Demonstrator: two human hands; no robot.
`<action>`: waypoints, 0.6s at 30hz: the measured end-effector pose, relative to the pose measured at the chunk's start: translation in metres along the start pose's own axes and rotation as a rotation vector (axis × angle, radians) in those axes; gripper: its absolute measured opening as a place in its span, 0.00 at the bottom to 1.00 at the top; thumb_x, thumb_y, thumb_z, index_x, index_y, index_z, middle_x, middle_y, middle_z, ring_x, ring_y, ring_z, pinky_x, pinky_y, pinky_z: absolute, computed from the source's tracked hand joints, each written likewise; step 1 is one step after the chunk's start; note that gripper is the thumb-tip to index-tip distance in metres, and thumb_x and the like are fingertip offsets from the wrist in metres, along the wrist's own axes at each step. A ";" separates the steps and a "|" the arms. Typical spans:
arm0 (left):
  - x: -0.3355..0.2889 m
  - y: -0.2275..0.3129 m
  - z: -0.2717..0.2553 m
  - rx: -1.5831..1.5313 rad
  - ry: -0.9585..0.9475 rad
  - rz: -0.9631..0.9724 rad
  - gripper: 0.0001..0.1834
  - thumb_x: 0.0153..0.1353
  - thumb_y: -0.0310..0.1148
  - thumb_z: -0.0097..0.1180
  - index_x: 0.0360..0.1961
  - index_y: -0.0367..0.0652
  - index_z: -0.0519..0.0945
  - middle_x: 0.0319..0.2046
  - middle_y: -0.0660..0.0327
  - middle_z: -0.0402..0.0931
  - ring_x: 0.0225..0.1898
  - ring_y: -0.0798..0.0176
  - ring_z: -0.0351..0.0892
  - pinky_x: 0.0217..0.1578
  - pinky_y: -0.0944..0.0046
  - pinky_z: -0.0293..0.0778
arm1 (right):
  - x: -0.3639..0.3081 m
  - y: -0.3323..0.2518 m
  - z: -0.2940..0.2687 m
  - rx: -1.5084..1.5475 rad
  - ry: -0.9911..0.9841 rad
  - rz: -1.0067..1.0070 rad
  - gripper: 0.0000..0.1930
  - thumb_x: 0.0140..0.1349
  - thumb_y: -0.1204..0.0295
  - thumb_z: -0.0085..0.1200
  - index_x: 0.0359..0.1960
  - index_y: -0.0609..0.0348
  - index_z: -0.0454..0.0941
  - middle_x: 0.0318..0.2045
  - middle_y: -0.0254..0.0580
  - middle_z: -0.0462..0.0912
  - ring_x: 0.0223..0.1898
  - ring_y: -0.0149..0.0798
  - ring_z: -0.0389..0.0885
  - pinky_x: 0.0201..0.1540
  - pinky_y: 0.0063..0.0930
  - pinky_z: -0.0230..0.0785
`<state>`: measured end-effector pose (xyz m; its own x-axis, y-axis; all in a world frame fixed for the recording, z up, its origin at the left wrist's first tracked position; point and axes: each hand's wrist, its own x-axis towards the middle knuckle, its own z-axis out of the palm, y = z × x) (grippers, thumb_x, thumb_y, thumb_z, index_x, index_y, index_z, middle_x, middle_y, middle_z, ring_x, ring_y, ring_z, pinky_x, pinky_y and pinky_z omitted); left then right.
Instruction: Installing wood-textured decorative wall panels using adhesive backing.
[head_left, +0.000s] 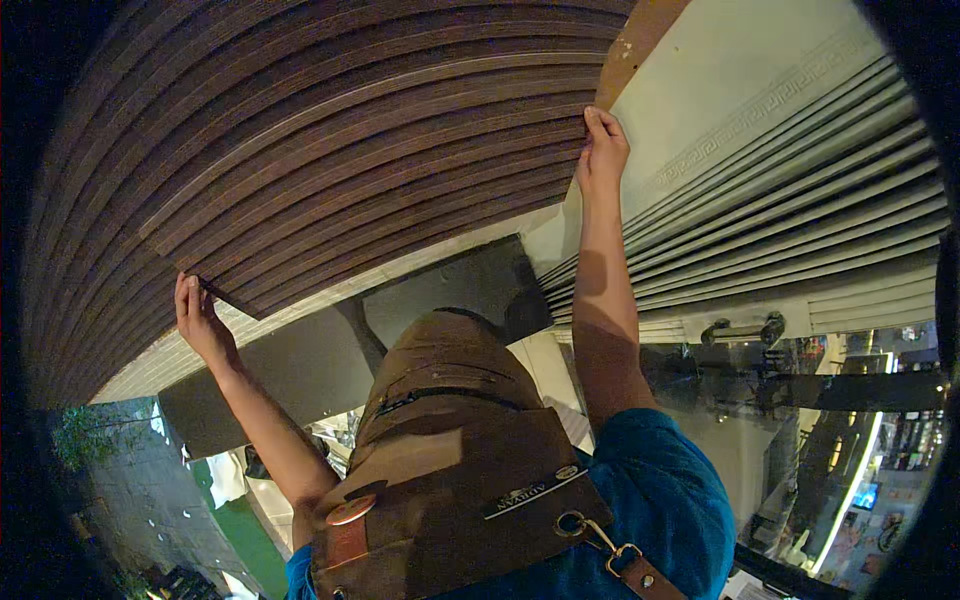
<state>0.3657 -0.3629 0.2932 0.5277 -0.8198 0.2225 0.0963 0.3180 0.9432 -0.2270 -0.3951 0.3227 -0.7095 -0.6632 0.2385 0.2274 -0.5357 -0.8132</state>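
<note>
A dark brown ribbed panel (400, 160) lies against a surface of matching brown ribs (110, 270). My left hand (203, 322) is closed at the panel's left end, with thumb and fingertips pinching its edge near a corner. Higher up and to the right, my right hand (605, 155) grips the panel's other end, thumb on the edge. Its other fingers are partly hidden. Both arms are stretched out, and the panel spans the gap between my hands.
Beside my right hand runs a bare brown strip (640, 50), bordering a cream wall (730, 80) with long ribs. Below are a pale brick-patterned band (375, 275) and a dark grey board (450, 285). A metal handle (745, 330) sits at right, above reflective glass. Paving (150, 500) shows lower left.
</note>
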 end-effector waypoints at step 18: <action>0.003 0.000 0.011 0.079 0.032 0.034 0.12 0.65 0.30 0.57 0.48 0.36 0.79 0.47 0.60 0.78 0.47 0.69 0.76 0.49 0.69 0.71 | 0.012 0.008 0.009 -0.282 0.072 -0.102 0.10 0.55 0.70 0.69 0.31 0.64 0.82 0.28 0.34 0.80 0.30 0.27 0.74 0.35 0.18 0.66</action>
<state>0.3580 -0.3706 0.2965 0.5566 -0.7930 0.2475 0.0121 0.3056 0.9521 -0.2270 -0.4122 0.3236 -0.7671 -0.5692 0.2961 -0.0342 -0.4245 -0.9048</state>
